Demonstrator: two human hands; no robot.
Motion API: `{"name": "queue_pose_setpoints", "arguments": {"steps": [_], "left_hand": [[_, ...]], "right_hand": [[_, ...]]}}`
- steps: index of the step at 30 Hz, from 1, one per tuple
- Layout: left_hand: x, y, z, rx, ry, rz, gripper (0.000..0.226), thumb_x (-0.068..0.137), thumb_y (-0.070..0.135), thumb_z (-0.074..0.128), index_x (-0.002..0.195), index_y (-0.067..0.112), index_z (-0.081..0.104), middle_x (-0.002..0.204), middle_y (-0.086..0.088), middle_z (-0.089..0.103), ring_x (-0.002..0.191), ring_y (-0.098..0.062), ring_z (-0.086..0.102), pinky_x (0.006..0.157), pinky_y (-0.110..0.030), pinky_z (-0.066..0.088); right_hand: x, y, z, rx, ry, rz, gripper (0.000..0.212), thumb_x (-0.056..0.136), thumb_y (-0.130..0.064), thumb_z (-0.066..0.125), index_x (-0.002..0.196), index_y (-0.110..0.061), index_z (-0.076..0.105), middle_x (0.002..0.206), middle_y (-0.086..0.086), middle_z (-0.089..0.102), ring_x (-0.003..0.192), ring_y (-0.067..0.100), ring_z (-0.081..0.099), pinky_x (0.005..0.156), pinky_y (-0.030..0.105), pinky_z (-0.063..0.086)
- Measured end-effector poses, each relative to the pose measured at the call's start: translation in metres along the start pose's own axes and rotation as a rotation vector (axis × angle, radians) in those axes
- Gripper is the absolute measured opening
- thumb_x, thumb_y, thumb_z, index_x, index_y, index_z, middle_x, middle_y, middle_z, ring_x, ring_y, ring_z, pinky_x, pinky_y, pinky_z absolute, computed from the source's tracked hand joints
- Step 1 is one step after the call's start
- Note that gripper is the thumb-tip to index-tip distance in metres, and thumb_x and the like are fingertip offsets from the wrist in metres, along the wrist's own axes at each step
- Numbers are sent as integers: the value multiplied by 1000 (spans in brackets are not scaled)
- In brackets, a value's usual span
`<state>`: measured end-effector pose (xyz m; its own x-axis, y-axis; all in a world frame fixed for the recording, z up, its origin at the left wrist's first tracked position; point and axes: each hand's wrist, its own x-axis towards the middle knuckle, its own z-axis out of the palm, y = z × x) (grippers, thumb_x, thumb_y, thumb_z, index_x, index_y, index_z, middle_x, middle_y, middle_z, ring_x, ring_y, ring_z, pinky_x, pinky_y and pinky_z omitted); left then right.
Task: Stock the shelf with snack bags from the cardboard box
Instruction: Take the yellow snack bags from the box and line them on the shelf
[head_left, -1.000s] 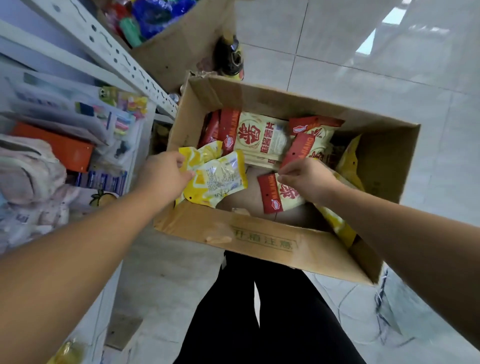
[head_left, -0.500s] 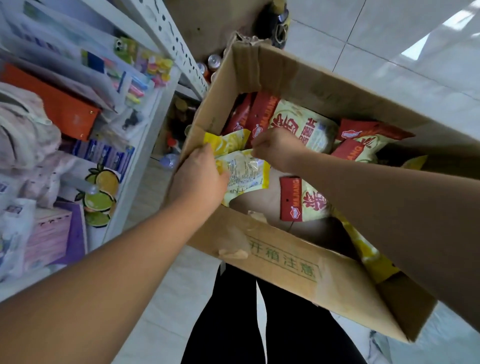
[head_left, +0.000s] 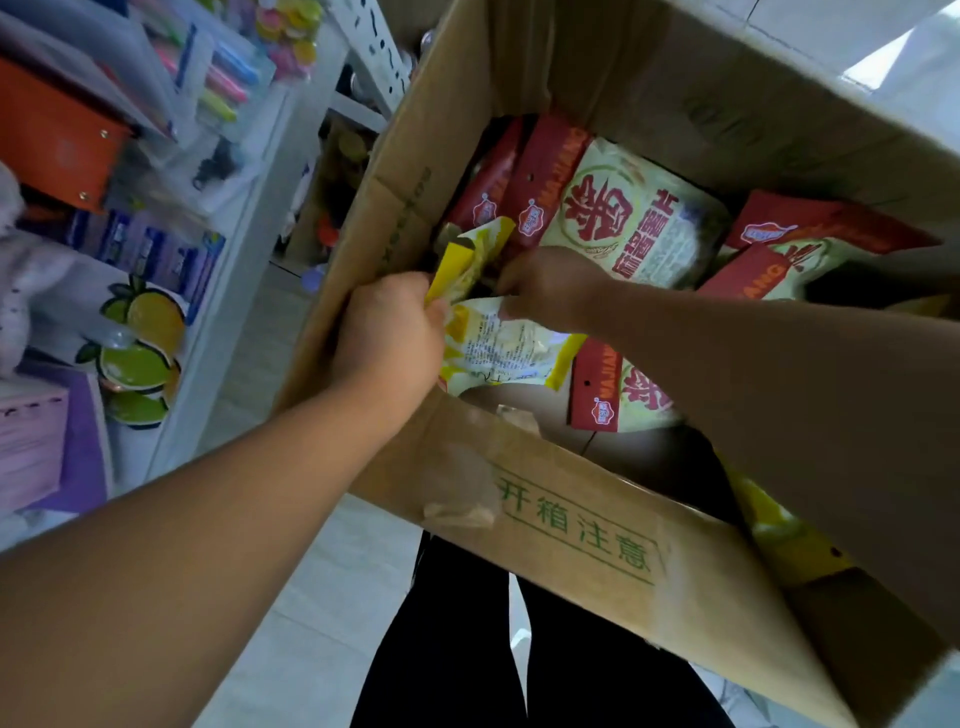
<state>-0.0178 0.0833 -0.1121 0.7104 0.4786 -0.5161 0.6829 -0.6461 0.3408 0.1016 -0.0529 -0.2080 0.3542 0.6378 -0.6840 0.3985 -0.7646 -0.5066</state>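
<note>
An open cardboard box (head_left: 582, 525) fills the middle and right of the head view. Inside lie several red-and-cream snack bags (head_left: 634, 228) and yellow snack bags (head_left: 506, 351). My left hand (head_left: 389, 338) is at the box's left wall and grips yellow snack bags by their ends, one sticking up (head_left: 470, 257). My right hand (head_left: 550, 286) reaches across from the right and pinches the top edge of the lower yellow bag. Its forearm hides part of the box's right side.
A white shelf unit (head_left: 244, 218) stands to the left, holding an orange box (head_left: 57, 137), coloured pens (head_left: 218, 78), blue packs (head_left: 140, 249) and lemon-printed items (head_left: 140, 343). My dark-trousered legs (head_left: 519, 639) are below the box. Pale floor tiles lie around.
The view has closed in on the box and tilted. My right hand left the red-and-cream bag and crossed left to the yellow bags held by my left hand.
</note>
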Motion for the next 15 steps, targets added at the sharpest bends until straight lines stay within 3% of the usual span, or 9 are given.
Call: {"name": "queue_pose_setpoints", "arguments": {"steps": [3,7,9,15], "left_hand": [[-3,4,-2,-4,19,18,48,96,23,61,56,20,34,56,8,40,57,-22,42,55,-31,25],[-7,8,-12,13,14,46,50,97,25,60,55,17,34,54,3,40,51,-21,40,50,-33,22],[-10,11,-21,37,14,71,51,96,27,62,55,14,34,53,0,40,58,-30,44,55,-34,27],[-27,55,-78,97,-23,162,44,93,34,64,62,7,50,63,-13,54,70,-37,57,60,-41,45]], "right_hand": [[-15,9,7,97,-40,41,20,90,-28,71,105,-15,77,77,-7,63,70,11,56,71,25,38],[-44,23,10,232,7,87,8,94,-24,68,87,-20,71,80,-5,60,75,13,56,67,26,39],[-66,28,4,328,67,119,22,96,-23,64,75,-25,60,71,-6,55,64,11,50,58,27,36],[-151,21,-35,555,301,228,25,98,-24,61,75,-17,55,64,-3,52,54,12,46,53,26,39]]}}
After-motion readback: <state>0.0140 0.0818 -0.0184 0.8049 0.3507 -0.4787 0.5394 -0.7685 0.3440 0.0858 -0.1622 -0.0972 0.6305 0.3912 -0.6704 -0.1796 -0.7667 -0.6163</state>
